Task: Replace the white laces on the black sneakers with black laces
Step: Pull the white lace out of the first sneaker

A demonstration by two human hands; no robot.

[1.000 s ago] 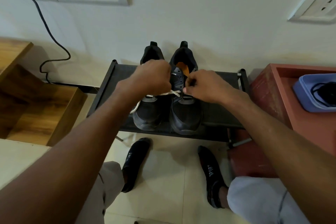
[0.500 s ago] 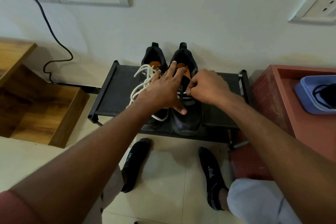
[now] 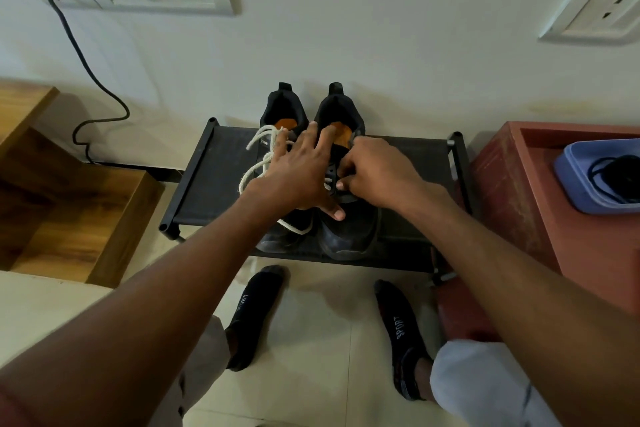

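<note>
1. A lavender tray [image 3: 571, 184] sits at the right on a red cabinet [image 3: 519, 205]; a coil of black cord or lace [image 3: 620, 177] lies in it.
2. A low black shoe rack [image 3: 214, 177] stands against the far wall and carries the pair of black sneakers [image 3: 349, 236], heels far, toes near, side by side and touching.
3. Both sneakers show orange insoles; the white lace [image 3: 263, 156] lies loose in loops over the left sneaker's tongue and trails toward its toe.
4. The left hand [image 3: 298, 177] lies flat with fingers spread across both sneakers, grasping nothing visible.
5. The right hand [image 3: 377, 173] is curled closed, fingertips pinching at the right sneaker's eyelet area; whether lace is in the pinch cannot be told.
</note>
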